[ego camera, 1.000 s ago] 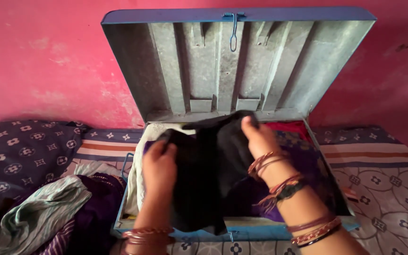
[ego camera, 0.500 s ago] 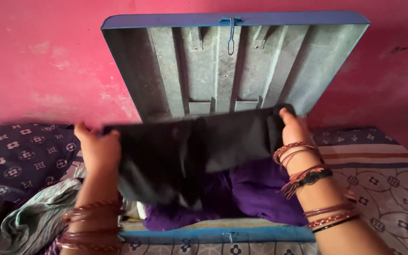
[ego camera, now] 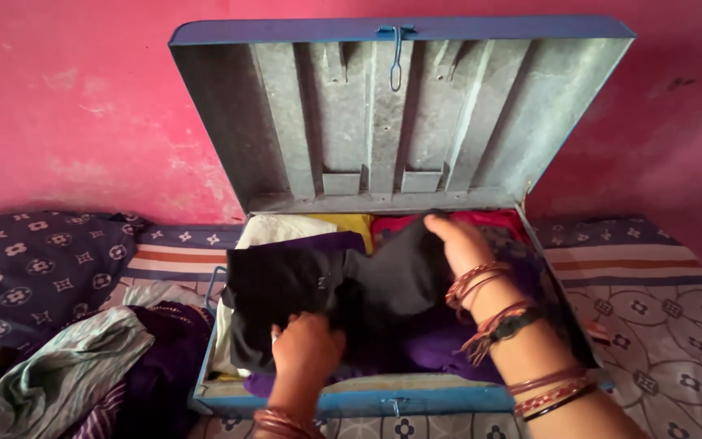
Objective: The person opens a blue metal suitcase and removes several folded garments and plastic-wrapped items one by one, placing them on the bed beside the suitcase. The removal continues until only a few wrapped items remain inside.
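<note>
Black garment (ego camera: 327, 284) lies rumpled inside open trunk (ego camera: 383, 122)

Trunk (ego camera: 351, 400) packed with clothes; raised lid (ego camera: 400, 114) walls off the back, clothes pile (ego camera: 83, 370) crowds its left, bedsheet (ego camera: 660, 317) right of it lies open.

- Behind everything I'm seeing a pink wall (ego camera: 83, 106), pretty patchy and scuffed, paler blotches on the left.
- Below is a bed with a patterned sheet (ego camera: 660, 309), stripes and round motifs.
- Dark navy flowered pillow (ego camera: 26, 268) on the left.
- Light's soft and even, no harsh shadows.
</note>
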